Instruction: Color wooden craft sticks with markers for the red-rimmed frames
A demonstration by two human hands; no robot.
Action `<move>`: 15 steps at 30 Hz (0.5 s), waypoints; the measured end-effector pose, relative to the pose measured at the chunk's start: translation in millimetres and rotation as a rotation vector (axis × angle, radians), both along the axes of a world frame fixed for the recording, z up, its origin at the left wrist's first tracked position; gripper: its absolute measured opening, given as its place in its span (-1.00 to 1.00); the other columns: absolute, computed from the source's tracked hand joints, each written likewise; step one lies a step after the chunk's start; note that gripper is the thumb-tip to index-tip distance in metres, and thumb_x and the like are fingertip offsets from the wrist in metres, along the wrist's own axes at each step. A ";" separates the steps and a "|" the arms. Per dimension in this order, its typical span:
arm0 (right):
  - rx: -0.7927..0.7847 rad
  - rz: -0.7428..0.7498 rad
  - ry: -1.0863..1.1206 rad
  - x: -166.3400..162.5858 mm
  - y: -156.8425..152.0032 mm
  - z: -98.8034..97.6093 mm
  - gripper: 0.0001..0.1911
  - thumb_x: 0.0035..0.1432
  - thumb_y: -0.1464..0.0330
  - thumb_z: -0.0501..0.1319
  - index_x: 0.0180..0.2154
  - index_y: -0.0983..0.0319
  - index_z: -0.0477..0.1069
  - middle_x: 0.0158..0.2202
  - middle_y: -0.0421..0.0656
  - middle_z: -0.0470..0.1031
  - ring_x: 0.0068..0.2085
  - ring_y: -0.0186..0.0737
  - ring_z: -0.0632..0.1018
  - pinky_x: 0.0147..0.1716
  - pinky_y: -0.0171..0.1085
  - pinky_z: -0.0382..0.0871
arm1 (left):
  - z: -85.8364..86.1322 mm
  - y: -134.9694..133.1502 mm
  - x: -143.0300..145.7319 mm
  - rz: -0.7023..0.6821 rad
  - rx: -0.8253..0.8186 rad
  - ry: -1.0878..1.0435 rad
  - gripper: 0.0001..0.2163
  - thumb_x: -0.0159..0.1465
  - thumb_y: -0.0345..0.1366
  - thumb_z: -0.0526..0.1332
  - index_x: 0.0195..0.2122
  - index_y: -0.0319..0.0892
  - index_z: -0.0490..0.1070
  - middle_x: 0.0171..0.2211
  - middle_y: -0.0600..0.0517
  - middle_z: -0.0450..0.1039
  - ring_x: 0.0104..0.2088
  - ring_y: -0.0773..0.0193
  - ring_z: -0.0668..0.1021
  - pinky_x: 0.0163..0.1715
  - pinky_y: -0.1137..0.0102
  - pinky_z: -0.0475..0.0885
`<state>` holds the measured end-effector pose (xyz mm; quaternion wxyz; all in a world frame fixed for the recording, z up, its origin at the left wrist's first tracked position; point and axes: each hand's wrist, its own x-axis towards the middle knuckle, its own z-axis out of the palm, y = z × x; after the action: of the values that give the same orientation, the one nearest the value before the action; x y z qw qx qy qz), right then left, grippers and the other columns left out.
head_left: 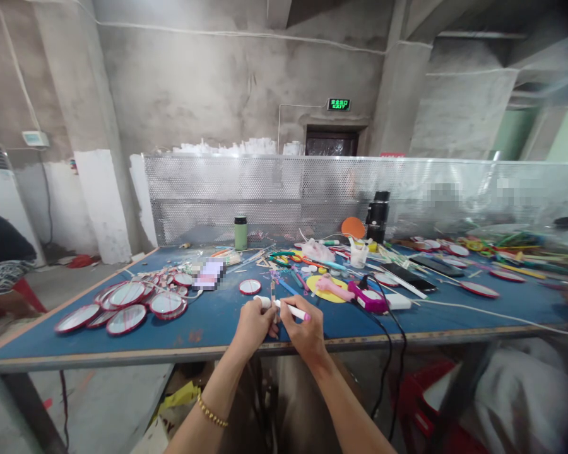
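Over the near edge of the blue table (pixel 208 328), my two hands are close together. My right hand (pixel 307 325) is closed around a white marker pen (pixel 292 309) with a pink end, its other end pointing toward my left hand. The fingers of my left hand (pixel 254 326) are pinched. A small white piece (pixel 264 302) shows at them, and a thin upright strip (pixel 273 294) stands by the fingertips; which of these is gripped I cannot make out. Just beyond lies a round red-rimmed mirror (pixel 250 287).
Several red-rimmed mirrors (pixel 127 319) are piled left, beside a phone (pixel 209 275). A green bottle (pixel 240 232) and a black flask (pixel 377 217) stand at the back. Right lie a yellow disc (pixel 325 296), a purple device (pixel 372 299), cables and a black phone (pixel 409 277). People sit at both sides.
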<state>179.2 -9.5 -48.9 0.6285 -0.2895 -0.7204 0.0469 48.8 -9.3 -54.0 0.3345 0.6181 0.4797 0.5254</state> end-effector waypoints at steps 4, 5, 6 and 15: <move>-0.006 0.011 0.011 -0.5 0.6 -0.1 -0.83 0.23 0.38 0.14 -0.40 0.21 0.45 -0.48 -0.20 0.51 -0.48 -0.31 0.50 -0.42 -0.36 0.40 | 2.2 -1.5 0.9 -0.002 -0.021 -0.011 -0.65 0.18 -0.01 0.17 -0.58 -0.17 0.32 -0.72 0.09 0.39 -0.72 0.33 0.46 -0.68 0.49 0.34; -0.009 0.012 0.006 -0.5 0.7 -0.2 -0.82 0.24 0.37 0.14 -0.40 0.21 0.45 -0.49 -0.20 0.51 -0.48 -0.30 0.50 -0.42 -0.36 0.40 | 2.6 -1.8 0.9 -0.002 -0.022 -0.011 -0.66 0.17 -0.01 0.17 -0.58 -0.17 0.32 -0.72 0.08 0.39 -0.72 0.33 0.46 -0.68 0.49 0.34; -0.011 0.011 0.001 -0.4 0.6 -0.3 -0.82 0.24 0.36 0.14 -0.40 0.21 0.45 -0.49 -0.19 0.51 -0.48 -0.29 0.50 -0.42 -0.35 0.40 | 2.8 -1.9 0.9 -0.002 -0.020 -0.009 -0.66 0.17 -0.02 0.18 -0.58 -0.17 0.32 -0.72 0.08 0.39 -0.71 0.32 0.46 -0.68 0.49 0.34; 0.004 -0.013 0.027 0.7 0.2 -1.9 -0.82 0.22 0.39 0.15 -0.43 0.22 0.43 -0.53 -0.22 0.47 -0.50 -0.31 0.47 -0.45 -0.36 0.37 | -2.9 1.9 -0.3 -0.002 -0.002 -0.021 -0.70 0.19 -0.09 0.14 -0.59 -0.15 0.31 -0.72 0.09 0.39 -0.72 0.30 0.46 -0.67 0.45 0.37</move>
<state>179.9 -9.2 -50.8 0.6390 -0.2923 -0.7101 0.0450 48.5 -7.4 -56.9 0.3405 0.6127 0.4760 0.5312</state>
